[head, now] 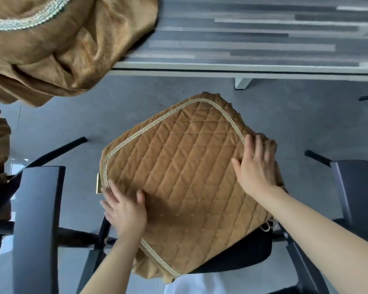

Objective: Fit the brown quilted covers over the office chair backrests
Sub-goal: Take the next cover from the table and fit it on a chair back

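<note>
Two bare forearms reach in from six o'clock, one hand at each side of a brown quilted cover [185,177] that lies at the centre of the view over a black office chair [238,253]. At nine o'clock of the cover the left hand [124,211] lies flat on its edge, fingers spread and straight, pressing the fabric by the pale braided trim [157,122]. At three o'clock the right hand [256,164] does the same, palm down, fingers open and fanned over the trim and the gathered side cloth.

Going left to right: a black armrest [37,225] stands at eight o'clock; a small brass-coloured plate [98,183] shows just beside the cover's left edge; the chair's dark seat shows under the cover at five o'clock; a second dark armrest [357,187] sits at three o'clock of the view.

Grey smooth flooring [72,115] lies beneath everything. At twelve o'clock a table with a white edge [242,67] runs across, and beyond it lies striped grey carpet [263,28]. At ten o'clock a heap of loose brown cloth [51,52] with the same pale trim hangs over the table's left end.

Counted: two hands, one quilted cover on the chair, one heap of brown cloth, two armrests, one table.
</note>
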